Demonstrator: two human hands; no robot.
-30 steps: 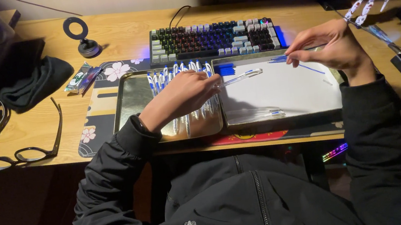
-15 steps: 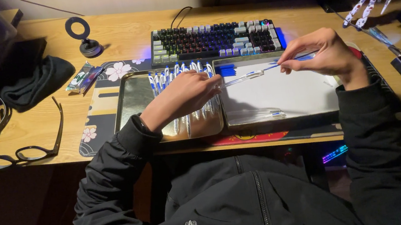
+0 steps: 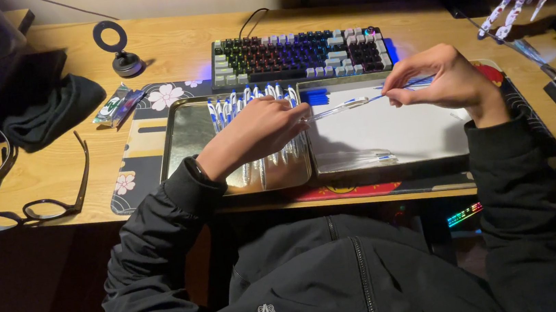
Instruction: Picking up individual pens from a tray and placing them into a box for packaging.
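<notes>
The right hand (image 3: 445, 80) has lifted, pinching the blue refill (image 3: 415, 84) into the clear pen barrel (image 3: 336, 108) gripped by the left hand (image 3: 258, 132); insertion is under way.

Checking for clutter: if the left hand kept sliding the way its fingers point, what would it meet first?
Probably the clear pen barrel that the left hand pinches, then the right hand; depth is unclear.

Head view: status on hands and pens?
Left hand holds clear pen barrel. Right hand feeds thin blue refill into it. Blue-capped pens fill silver metal tray.
</notes>
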